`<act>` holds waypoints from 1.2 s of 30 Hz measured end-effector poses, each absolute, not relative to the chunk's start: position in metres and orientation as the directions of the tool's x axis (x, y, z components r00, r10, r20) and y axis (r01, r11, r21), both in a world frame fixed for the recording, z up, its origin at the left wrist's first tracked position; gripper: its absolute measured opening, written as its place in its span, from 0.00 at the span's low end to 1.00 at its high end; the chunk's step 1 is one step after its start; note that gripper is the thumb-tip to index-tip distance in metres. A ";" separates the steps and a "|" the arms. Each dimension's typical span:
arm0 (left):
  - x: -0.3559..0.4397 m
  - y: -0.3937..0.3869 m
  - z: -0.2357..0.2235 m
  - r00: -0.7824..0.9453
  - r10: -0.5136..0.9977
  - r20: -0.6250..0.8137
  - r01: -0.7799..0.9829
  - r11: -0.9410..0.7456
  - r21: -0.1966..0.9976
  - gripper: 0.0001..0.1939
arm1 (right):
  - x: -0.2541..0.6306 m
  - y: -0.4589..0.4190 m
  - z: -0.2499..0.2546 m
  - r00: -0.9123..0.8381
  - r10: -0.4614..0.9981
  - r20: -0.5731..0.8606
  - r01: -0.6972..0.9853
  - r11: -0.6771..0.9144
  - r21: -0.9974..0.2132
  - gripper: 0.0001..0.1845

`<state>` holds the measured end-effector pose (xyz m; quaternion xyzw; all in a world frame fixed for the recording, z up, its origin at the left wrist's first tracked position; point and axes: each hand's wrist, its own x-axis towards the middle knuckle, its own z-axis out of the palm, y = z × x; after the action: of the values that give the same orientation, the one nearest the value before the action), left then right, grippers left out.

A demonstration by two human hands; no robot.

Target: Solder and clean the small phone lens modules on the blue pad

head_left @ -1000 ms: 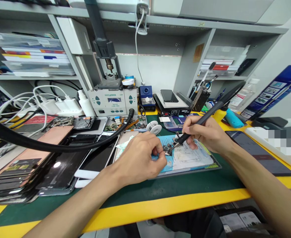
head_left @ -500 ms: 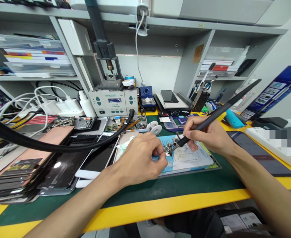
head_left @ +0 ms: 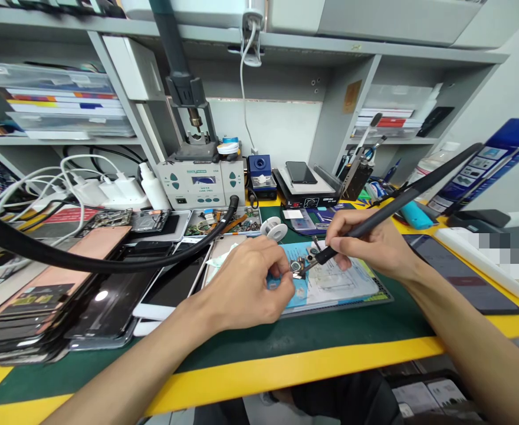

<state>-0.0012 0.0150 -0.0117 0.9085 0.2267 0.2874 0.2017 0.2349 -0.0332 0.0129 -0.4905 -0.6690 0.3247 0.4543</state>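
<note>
My left hand is closed in a pinch at the edge of a small electronic part with a round, dark, metal-rimmed piece, perhaps a camera module. My right hand grips a long black soldering iron like a pen, slanting down to the left. The iron's thin metal tip touches or nearly touches the part's right side; I cannot tell which. Below both hands lies a blue and white printed mat. Another dark slim piece shows by my right fingertips, partly hidden.
A black hose arches across the left side over stacked phones. Behind stand a hot-air station, a solder spool, a parts tray and a blue iron stand. A dark tablet lies right.
My hands hold nearly the same pose. The soldering iron's back end has swung slightly to the right, and the whole view has shifted a little.
</note>
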 end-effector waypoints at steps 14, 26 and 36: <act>-0.004 0.016 -0.007 0.709 0.615 0.345 0.318 -0.715 0.622 0.04 | 0.236 -0.029 0.009 -0.109 0.957 0.270 0.269 0.290 -0.918 0.06; -0.001 0.017 -0.009 0.655 0.687 0.315 0.321 -0.630 0.707 0.05 | 0.234 -0.030 0.011 -0.099 0.960 0.262 0.280 0.279 -0.919 0.05; -0.001 0.018 -0.009 0.653 0.687 0.320 0.334 -0.640 0.692 0.06 | 0.233 -0.031 0.012 -0.091 0.963 0.253 0.277 0.268 -0.923 0.06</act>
<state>-0.0013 0.0181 -0.0094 0.8573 0.2976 0.2917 0.3025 0.2326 -0.0305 0.0117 -0.4827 -0.6425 0.3645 0.4704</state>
